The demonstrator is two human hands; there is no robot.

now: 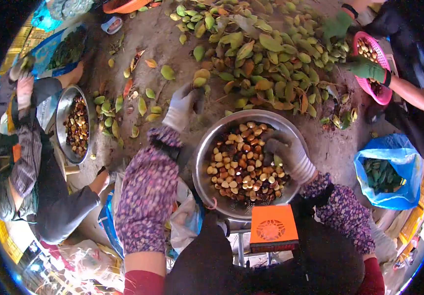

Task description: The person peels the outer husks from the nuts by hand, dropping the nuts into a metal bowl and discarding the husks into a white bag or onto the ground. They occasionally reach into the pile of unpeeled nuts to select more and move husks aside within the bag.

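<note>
Orange box (273, 227), left hand (181, 107) outstretched, right hand (290, 153) over bowl (207, 194)

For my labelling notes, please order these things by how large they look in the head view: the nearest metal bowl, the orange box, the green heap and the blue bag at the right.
1. Green heap
2. Nearest metal bowl
3. Blue bag
4. Orange box; nearness may enlarge it

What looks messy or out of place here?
A few green pieces lie scattered on the ground, between the big heap and the metal bowl at the left. They look like strays, apart from the rest.
</note>
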